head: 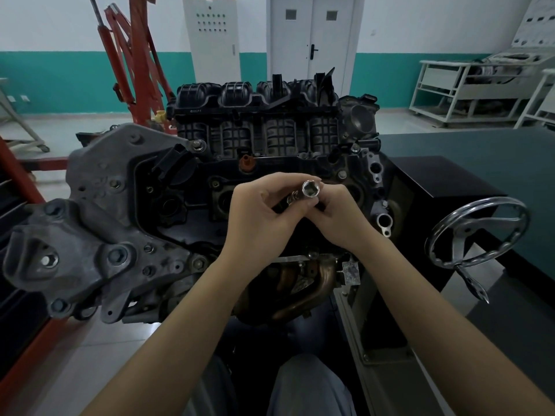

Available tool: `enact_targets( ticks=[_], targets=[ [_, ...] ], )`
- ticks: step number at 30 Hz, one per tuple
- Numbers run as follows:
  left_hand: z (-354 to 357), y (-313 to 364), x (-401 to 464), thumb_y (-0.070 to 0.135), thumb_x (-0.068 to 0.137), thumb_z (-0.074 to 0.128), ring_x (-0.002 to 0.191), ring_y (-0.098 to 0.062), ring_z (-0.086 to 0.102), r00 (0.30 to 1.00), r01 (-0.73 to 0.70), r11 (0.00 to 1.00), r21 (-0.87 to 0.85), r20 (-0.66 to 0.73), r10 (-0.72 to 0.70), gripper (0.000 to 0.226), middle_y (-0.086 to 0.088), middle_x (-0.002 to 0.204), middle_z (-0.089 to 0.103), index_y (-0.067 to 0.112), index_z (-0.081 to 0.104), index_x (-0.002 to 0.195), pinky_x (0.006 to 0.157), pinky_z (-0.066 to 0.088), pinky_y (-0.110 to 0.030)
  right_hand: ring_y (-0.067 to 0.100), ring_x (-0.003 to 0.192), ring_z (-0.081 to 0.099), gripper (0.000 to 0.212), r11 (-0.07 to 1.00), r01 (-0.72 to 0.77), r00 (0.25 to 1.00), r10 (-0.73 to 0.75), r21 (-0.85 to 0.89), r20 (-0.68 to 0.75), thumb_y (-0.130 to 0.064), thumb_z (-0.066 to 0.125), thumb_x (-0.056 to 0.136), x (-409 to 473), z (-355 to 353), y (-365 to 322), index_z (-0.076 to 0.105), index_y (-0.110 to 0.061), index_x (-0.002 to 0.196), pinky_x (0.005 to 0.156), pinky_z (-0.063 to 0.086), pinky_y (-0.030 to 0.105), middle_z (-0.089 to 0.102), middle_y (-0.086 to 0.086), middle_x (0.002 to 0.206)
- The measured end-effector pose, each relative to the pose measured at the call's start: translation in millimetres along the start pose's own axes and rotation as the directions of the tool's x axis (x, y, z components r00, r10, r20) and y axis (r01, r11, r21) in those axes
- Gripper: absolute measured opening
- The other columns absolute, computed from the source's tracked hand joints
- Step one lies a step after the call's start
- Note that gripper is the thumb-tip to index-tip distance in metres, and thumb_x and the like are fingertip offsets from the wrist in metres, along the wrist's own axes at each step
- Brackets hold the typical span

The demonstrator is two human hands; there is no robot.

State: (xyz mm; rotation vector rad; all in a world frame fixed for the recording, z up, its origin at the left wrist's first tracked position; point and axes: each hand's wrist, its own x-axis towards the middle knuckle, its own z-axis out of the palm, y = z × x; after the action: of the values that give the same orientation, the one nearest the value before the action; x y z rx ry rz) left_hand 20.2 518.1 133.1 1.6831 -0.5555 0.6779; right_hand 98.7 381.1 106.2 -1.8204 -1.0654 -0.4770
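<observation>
two hands, left hand [258,219] and right hand [341,219], pinched the socket [309,189]; we advised seating it squarely on what seemed an extension [292,200].

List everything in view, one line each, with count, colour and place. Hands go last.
socket: one, silver, open end toward the camera, above the engine
engine: one, black and grey, centre
intake manifold: one, black, far side of the engine top
exhaust manifold: one, brownish, near side, below the hands
handwheel: one, chrome, right of the engine
hoist: one, red, back left
cabinet: one, white, back wall
double door: one, white, right of the cabinet
trolley: one, white, back right
left hand: one, grips the socket
right hand: one, grips the socket
</observation>
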Motion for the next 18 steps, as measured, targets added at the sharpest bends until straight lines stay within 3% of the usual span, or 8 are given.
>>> enact_targets(
  ticks=[3, 8, 13, 18],
  targets=[
    [-1, 0, -1, -0.006, 0.079, 0.072, 0.094, -0.017, 0.07, 0.999, 0.002, 1.0, 0.001, 0.041, -0.002, 0.026, -0.004, 0.095, 0.073, 0.011, 0.071, 0.099, 0.087, 0.056, -0.035, -0.009, 0.086, 0.064, 0.027, 0.999, -0.044, 0.999, 0.045, 0.028, -0.022, -0.018, 0.059, 0.085, -1, -1, -1, 0.064, -0.037, 0.104, 0.076, 0.047, 0.009, 0.065, -0.036, 0.086],
    [-1, 1, 0, 0.003, 0.075, 0.079, 0.088, -0.008, 0.069, 0.999, -0.029, 0.989, 0.142, -0.012, 0.031, 0.023, 0.006, 0.089, 0.072, 0.016, 0.073, 0.093, 0.082, 0.056, -0.029, 0.009, 0.087, 0.07, 0.018, 0.997, -0.063, 0.992, 0.067, 0.038, -0.107, -0.002, 0.073, 0.08, -2, -1, 9, 0.073, -0.007, 0.098, 0.079, 0.055, 0.029, 0.073, -0.003, 0.09],
    [0, -1, -3, -0.005, 0.079, 0.073, 0.09, -0.014, 0.069, 0.999, -0.047, 0.996, 0.071, -0.004, 0.047, 0.024, -0.002, 0.092, 0.072, 0.011, 0.07, 0.097, 0.085, 0.056, -0.033, -0.008, 0.09, 0.064, 0.023, 0.998, -0.026, 0.999, 0.027, 0.049, -0.028, -0.015, 0.06, 0.085, -1, 1, -3, 0.064, -0.034, 0.098, 0.079, 0.046, 0.01, 0.066, -0.032, 0.09],
    [3, -2, -2, 0.003, 0.072, 0.081, 0.085, -0.012, 0.069, 0.999, -0.023, 0.988, 0.152, -0.022, 0.026, 0.021, 0.0, 0.086, 0.073, 0.011, 0.074, 0.091, 0.08, 0.056, -0.033, 0.009, 0.084, 0.07, 0.019, 0.996, -0.061, 0.995, 0.066, 0.07, -0.074, 0.0, 0.07, 0.081, -2, 1, 6, 0.072, -0.011, 0.096, 0.076, 0.056, 0.028, 0.071, -0.012, 0.086]
  ],
)
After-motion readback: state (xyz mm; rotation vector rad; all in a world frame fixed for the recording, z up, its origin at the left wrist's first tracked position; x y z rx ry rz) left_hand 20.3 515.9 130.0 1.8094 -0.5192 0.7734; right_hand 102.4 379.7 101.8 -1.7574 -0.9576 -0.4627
